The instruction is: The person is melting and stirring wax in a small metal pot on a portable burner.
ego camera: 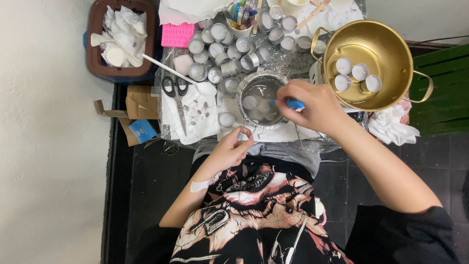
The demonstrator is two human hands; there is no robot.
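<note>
Dark floor tiles and a pale wall frame a small crowded desk (273, 133) covered with white paper towels and crinkled clear film, seen from above the seated person's lap.

At the middle of the desk sits a small round silver metal pot (261, 101) with several white wax discs lying in its clouded liquid. The right hand (315, 106) is closed around a slim blue-handled tool (291, 103), gripping it between thumb and fingers; the tool's long axis runs nearly level across the view, its far end pointing left over the pot's rim toward the discs. The left hand (230, 148) is curled just below the pot, fingertips pinched on what looks like the pot's thin wire handle, though the grip is partly hidden.

As a judgement, the work looks partway along: three small metal cups filled with white wax (358, 76) already stand inside the large gold-coloured metal pot with two handles (369, 63) to the right, while a cluster of many empty silver tealight cups (227, 54) waits behind the small pot, and the discs in the liquid are not yet fully gone.

Black-handled scissors (178, 95) and a long white plastic spoon (181, 76) lie to the left, near a brown bin stuffed with white tissue (122, 39).
</note>
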